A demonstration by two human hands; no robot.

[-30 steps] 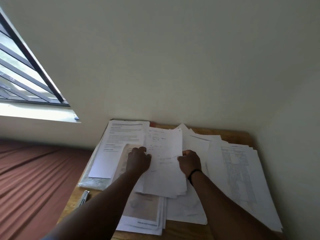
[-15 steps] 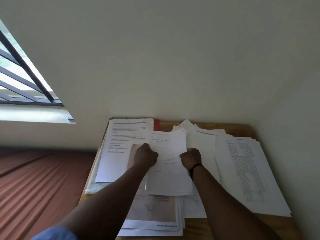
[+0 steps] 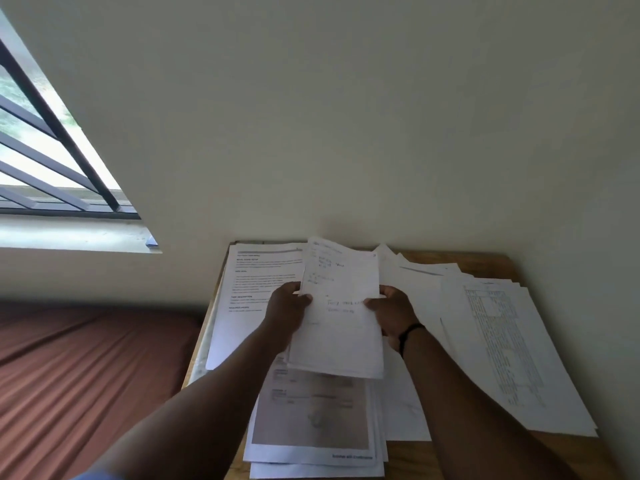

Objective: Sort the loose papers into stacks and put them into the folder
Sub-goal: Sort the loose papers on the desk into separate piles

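A small stack of handwritten sheets (image 3: pixel 341 306) is lifted off the desk and tilted up toward me. My left hand (image 3: pixel 285 308) grips its left edge, thumb on top. My right hand (image 3: pixel 393 311), with a dark band at the wrist, grips its right edge. Under it lies a pile with a brownish printed page (image 3: pixel 311 417) on top. A typed page (image 3: pixel 249 292) lies at the left, and a sheet with a dense table (image 3: pixel 502 351) tops a fanned pile at the right. More white sheets (image 3: pixel 412 282) spread behind. I cannot make out the folder for certain.
The wooden desk (image 3: pixel 485 259) stands in a corner, with a wall behind and another at the right. A bed with a brown cover (image 3: pixel 79 368) lies at the left. Above the bed is a barred window (image 3: pixel 45 161) with a sill.
Both hands have raised the handwritten stack off the pile and tipped its top edge up; before, they pressed it on the desk. The camera has tilted slightly.
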